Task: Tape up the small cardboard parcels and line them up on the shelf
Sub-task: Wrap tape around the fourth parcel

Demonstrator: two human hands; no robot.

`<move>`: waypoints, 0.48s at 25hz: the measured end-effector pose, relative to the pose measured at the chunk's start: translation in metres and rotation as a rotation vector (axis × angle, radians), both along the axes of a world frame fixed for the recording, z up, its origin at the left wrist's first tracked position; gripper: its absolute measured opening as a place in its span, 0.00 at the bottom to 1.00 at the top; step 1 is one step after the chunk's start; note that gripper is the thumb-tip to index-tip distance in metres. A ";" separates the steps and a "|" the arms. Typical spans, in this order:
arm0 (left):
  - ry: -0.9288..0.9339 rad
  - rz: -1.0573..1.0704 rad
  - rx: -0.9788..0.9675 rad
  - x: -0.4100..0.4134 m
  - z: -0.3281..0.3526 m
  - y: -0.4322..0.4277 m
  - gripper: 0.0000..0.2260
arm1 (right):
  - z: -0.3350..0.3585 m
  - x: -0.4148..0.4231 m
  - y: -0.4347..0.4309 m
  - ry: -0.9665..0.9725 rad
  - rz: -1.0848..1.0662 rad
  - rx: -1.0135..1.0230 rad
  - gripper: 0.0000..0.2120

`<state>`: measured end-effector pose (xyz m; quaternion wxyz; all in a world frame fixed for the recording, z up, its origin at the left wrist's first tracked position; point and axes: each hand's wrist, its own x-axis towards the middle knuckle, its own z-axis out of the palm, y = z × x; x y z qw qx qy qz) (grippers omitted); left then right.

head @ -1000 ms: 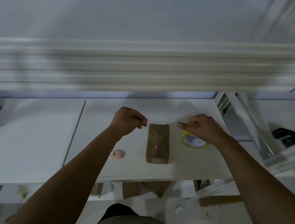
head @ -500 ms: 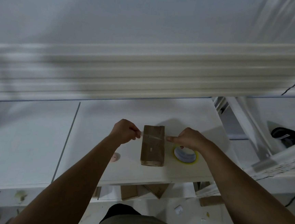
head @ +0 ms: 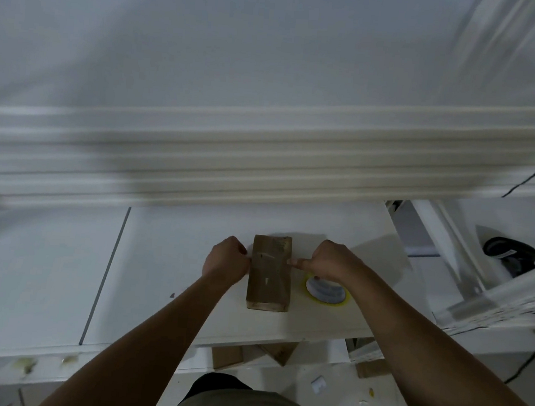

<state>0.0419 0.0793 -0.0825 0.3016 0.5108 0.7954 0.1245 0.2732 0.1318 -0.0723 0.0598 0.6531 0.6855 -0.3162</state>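
Brown cardboard parcel (head: pixel 270 272) lies flat on the white shelf (head: pixel 172 275), long side running away from the person, roughly mid-board.

Head view, the only one. Left hand (head: pixel 225 260) sits tight against the parcel's left edge, grip clenched, fingertips pinched together. Right hand (head: pixel 329 261) is at the right edge, knuckles curled, forefinger and thumb nipped at the corner line. Between them there's a faint pale streak across the top, prob. a clear tape strip (head: pixel 268 256), each grip holding one end. It's too see-through to be sure.

The tape roll (head: pixel 326 292), yellow-rimmed, lies just beside the parcel on the right, partly under the right wrist. More cardboard pieces (head: pixel 227 356) show below the shelf's front edge.

Risks, imo: the strip is stretched thin, so uneven pull from either side could lay it crooked or wrinkle it. If it sags it may stick before it's centred. The parcel is light and unpinned, so a tug might skid it toward the roll.
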 end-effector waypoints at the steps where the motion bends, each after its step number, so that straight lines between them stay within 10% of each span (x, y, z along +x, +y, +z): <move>1: 0.035 0.018 0.043 0.005 -0.003 -0.001 0.06 | 0.000 -0.001 -0.002 0.007 0.003 0.003 0.37; 5: -0.253 0.125 -0.072 0.018 -0.003 0.000 0.22 | 0.006 -0.002 -0.010 0.011 -0.010 0.010 0.33; 12: -0.601 0.262 0.029 0.011 0.009 -0.010 0.16 | 0.018 0.010 -0.031 0.303 -0.055 0.074 0.32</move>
